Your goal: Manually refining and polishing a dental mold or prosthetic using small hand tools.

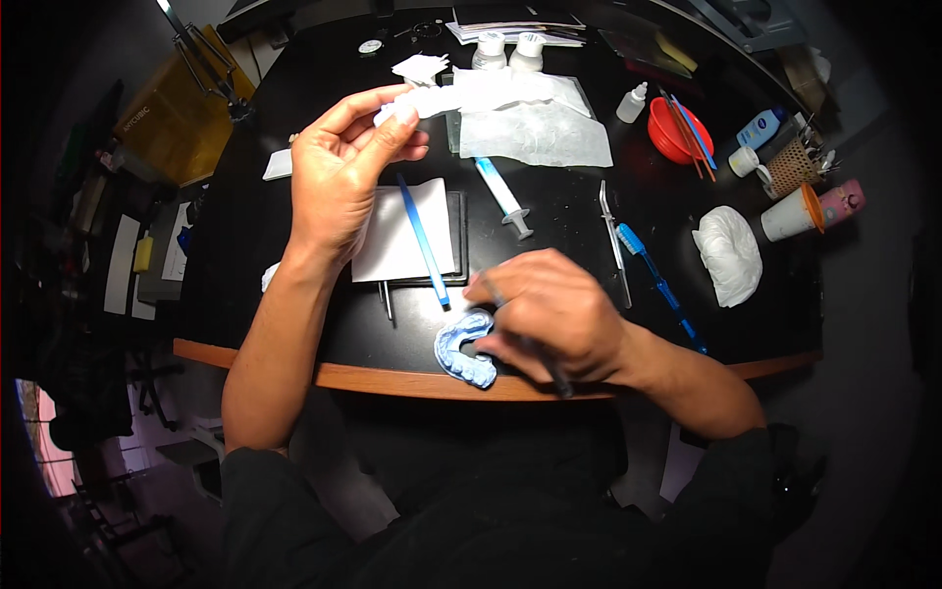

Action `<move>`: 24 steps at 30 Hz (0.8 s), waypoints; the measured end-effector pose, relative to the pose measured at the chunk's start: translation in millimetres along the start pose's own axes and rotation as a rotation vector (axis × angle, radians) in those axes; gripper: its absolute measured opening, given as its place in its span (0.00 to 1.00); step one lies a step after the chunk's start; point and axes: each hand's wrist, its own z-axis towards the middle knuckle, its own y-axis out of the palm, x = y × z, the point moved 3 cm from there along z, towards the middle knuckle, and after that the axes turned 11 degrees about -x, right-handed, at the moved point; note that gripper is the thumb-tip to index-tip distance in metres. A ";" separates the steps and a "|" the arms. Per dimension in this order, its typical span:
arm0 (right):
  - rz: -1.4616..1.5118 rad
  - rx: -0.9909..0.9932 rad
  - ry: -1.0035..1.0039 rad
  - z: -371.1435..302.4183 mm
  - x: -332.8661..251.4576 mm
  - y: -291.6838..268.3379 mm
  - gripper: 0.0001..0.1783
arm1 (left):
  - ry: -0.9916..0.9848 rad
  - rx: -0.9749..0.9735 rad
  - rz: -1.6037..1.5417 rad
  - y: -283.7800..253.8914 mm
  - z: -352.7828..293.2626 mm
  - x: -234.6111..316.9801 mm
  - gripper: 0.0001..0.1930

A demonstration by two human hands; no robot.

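Observation:
My left hand [339, 162] is raised over the far left of the desk, thumb and fingers pinched on a crumpled white tissue [437, 99]. The tissue overlaps white sheets behind it in view; whether they touch I cannot tell. Near the front edge, my right hand [559, 314] is closed around a slim dark pen-like tool [557, 375], smeared by motion. Just left of that hand lies a pale blue, horseshoe-shaped dental model [453, 359], partly covered by the fingers. A blue stick-like tool [422, 240] rests across a white paper pad [378, 240] between my hands.
A syringe [502, 196] lies beyond the pad. To the right are metal tweezers [613, 240], a blue toothbrush [655, 275] and a wad of white tissue [728, 255]. Farther back stand a red bowl [667, 133], a dropper bottle [632, 102] and two white-capped jars [527, 54].

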 end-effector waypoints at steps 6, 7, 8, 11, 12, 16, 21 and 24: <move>-0.050 -0.107 0.051 -2.8 7.1 4.6 0.12 | -0.044 -0.052 -0.059 -1.9 -1.1 -7.1 0.15; -0.060 -0.115 0.084 -3.8 10.4 -0.5 0.12 | -0.058 -0.065 -0.066 -0.4 -1.4 -8.4 0.15; -0.071 -0.102 0.080 -5.3 12.8 -6.7 0.12 | -0.071 -0.080 -0.073 1.6 -2.1 -8.6 0.15; -0.156 -0.104 0.119 -9.3 19.0 -24.4 0.14 | -0.125 -0.163 -0.090 12.0 -5.0 -11.7 0.15; -0.169 -0.096 0.118 -8.0 17.6 -30.4 0.14 | -0.134 -0.196 -0.108 18.1 -7.5 -10.9 0.15; -0.028 0.227 0.157 -10.9 18.7 -45.9 0.08 | -0.157 -0.290 -0.228 38.8 -18.0 -7.8 0.14; 0.215 0.508 0.215 -5.9 7.0 -51.4 0.09 | -0.106 -0.339 -0.211 42.3 -23.8 -1.4 0.12; 0.162 0.524 0.167 -2.6 3.9 -50.5 0.10 | -0.086 -0.350 -0.228 41.9 -23.3 -2.5 0.12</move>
